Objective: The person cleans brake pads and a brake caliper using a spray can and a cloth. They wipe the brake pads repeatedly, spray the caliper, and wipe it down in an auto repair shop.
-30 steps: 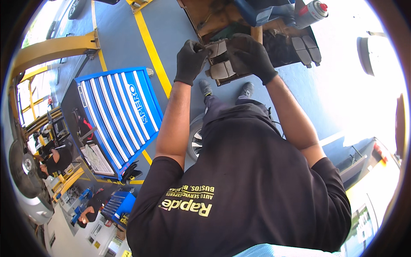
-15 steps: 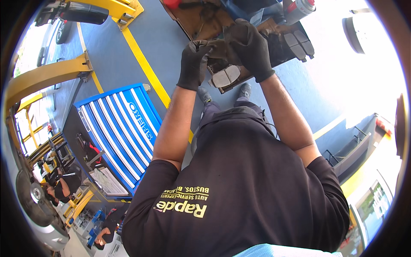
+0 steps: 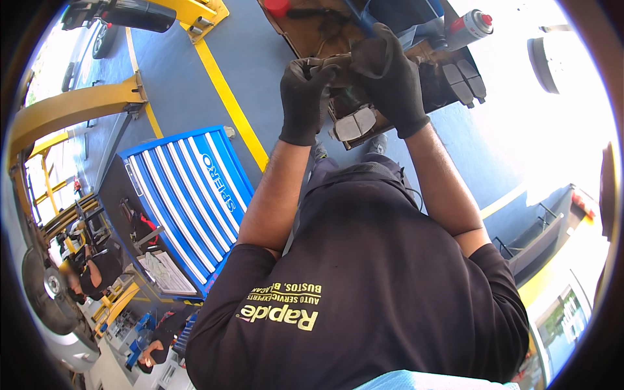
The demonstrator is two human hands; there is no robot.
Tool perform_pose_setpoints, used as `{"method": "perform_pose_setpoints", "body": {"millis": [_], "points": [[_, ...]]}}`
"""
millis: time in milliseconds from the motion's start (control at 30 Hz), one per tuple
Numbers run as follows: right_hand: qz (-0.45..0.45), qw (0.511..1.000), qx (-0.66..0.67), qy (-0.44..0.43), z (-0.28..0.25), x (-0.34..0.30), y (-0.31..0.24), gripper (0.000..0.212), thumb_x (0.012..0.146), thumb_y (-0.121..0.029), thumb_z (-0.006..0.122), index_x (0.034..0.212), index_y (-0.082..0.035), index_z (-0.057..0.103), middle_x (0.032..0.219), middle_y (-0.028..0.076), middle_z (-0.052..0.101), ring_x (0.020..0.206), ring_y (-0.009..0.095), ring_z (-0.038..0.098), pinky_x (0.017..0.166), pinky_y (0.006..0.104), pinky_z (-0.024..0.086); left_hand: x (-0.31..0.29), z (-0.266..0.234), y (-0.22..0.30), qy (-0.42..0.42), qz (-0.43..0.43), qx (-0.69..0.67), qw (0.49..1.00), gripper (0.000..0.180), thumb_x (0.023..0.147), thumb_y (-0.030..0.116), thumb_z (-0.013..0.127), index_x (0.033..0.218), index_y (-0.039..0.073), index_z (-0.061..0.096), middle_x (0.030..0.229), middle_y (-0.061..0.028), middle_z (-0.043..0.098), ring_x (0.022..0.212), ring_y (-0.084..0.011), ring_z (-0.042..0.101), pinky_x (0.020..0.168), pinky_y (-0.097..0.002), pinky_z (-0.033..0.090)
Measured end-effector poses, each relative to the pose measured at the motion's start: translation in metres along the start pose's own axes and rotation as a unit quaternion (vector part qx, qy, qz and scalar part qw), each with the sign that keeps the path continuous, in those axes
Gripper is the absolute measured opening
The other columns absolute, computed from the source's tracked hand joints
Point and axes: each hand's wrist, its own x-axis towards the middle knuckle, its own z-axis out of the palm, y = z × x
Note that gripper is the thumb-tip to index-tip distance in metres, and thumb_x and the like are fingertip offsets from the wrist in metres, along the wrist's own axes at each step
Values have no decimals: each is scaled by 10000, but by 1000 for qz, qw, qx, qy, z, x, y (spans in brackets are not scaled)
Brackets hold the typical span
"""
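Observation:
Both my hands wear black gloves and meet over a dark, worn work tray (image 3: 292, 31). In the fingers of my left hand (image 3: 304, 104) is one end of a flat, grey-brown piece that looks like a brake pad (image 3: 339, 71). Curled against its other end is my right hand (image 3: 393, 84); its fingertips are mostly hidden behind the glove's back, and whether a cloth or sheet lies under them is unclear. Below the hands, a light grey brake pad (image 3: 355, 125) lies at the tray's near edge. Two more grey brake pads (image 3: 463, 83) lie side by side at the right.
A white and red spray can (image 3: 470, 29) stands at the tray's right, beside a blue container (image 3: 403, 13). A blue tool cabinet (image 3: 188, 201) is at my left. Yellow lift arms (image 3: 84, 104) reach in farther left, where other people (image 3: 97, 270) are seen.
The view has shifted a little, so the tray and hands sit slightly farther right. My right hand has tilted, and more of the held piece shows between the hands.

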Motion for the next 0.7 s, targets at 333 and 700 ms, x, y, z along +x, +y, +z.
{"method": "perform_pose_setpoints", "body": {"millis": [333,700], "points": [[2,997,62,-44,-12,16,4,902,815,-211,950,1558,-51,465,1318,126,739,1231,248,723,1052,389,574,-1,14,14,11,53,24,998,332,848,58,828,1080,-39,613,935,-85,715,780,-113,673,705,-281,588],[6,996,55,-66,-22,18,-2,1029,803,-235,963,1614,-46,358,1349,152,718,1261,272,703,1086,398,552,7,25,17,39,74,51,995,317,829,98,834,1030,-43,634,899,-77,718,754,-111,664,709,-286,583]]}}
